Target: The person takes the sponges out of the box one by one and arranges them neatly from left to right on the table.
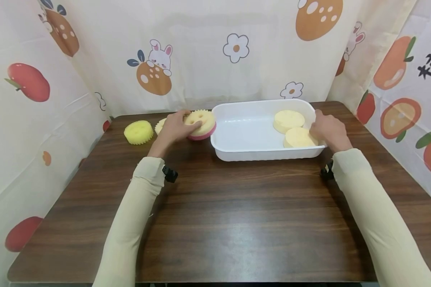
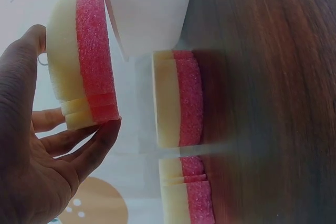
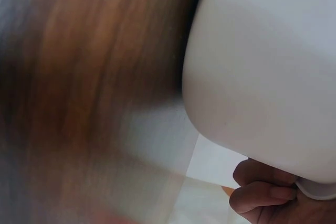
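Note:
A round scalloped sponge (image 1: 201, 121), cream on top and pink below with holes like a face, is gripped by my left hand (image 1: 177, 128) beside the tray's left end. In the left wrist view the sponge (image 2: 94, 61) is raised off the table, between thumb and fingers. My right hand (image 1: 329, 129) holds the right rim of a white rectangular tray (image 1: 244, 154); its fingers (image 3: 262, 195) curl at the rim in the right wrist view. Inside the tray, two pale yellow round sponges (image 1: 289, 120) lie at the right side, the nearer one (image 1: 299, 138) touching or overlapping the other.
A yellow scalloped sponge (image 1: 139, 132) lies at the table's back left. Another cream sponge (image 1: 159, 126) is partly hidden behind my left hand. The brown wooden table (image 1: 237, 223) is bordered by a printed curtain (image 1: 204, 59) at the back and sides.

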Action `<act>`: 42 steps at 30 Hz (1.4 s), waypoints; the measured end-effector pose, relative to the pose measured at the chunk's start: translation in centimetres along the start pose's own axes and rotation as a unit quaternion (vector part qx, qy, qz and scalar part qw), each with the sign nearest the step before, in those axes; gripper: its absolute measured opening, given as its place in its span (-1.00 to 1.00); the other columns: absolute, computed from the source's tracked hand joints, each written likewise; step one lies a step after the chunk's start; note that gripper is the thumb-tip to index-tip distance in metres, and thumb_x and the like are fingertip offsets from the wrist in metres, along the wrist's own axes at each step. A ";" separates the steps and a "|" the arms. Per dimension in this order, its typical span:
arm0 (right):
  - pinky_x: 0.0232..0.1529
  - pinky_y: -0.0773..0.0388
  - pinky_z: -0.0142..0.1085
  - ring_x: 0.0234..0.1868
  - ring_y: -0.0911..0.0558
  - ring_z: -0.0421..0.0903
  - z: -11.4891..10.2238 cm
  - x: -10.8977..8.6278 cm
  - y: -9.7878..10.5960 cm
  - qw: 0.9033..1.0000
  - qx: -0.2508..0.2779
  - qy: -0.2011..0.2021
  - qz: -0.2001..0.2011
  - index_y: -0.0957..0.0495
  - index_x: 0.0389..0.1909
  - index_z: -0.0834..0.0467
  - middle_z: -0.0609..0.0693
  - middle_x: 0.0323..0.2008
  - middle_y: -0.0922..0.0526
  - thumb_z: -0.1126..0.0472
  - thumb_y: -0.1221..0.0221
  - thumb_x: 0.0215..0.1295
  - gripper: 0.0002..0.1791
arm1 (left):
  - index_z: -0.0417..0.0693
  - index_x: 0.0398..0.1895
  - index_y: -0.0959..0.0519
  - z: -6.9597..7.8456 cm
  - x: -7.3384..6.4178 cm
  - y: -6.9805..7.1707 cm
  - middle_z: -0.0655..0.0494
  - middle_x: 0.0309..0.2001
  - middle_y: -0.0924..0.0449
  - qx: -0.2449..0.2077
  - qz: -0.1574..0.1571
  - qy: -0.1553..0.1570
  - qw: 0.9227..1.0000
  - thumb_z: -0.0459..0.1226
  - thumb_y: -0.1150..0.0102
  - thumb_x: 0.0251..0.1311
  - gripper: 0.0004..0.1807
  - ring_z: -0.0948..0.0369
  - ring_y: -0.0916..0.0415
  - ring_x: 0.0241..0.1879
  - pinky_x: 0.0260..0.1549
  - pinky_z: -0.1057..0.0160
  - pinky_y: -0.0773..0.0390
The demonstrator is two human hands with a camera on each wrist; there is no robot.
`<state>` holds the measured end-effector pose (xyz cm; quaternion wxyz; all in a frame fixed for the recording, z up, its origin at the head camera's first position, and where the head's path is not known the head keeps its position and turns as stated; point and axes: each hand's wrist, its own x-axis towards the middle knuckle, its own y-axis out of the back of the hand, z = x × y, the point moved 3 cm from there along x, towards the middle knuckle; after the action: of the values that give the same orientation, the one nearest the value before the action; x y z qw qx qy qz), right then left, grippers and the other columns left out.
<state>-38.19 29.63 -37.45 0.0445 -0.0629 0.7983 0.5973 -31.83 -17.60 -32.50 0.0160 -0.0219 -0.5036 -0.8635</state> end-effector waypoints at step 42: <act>-0.05 -0.45 0.27 -0.09 -0.46 0.35 -0.1 -0.1 0.2 1.000 -0.003 0.006 0.002 0.03 0.44 0.39 0.56 0.11 -0.37 0.10 0.16 0.45 -0.32 | -0.02 0.39 -0.32 -3.3 -1.8 1.1 -0.15 0.37 -0.39 0.009 -0.014 0.000 1.000 0.28 -0.13 0.18 -0.16 -0.08 -0.34 0.31 0.32 -0.15 -0.34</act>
<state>-38.16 29.62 -37.27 0.0378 -0.0651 0.7969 0.5994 -30.10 -21.03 -33.28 0.0046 -0.0146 -0.5116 -0.8591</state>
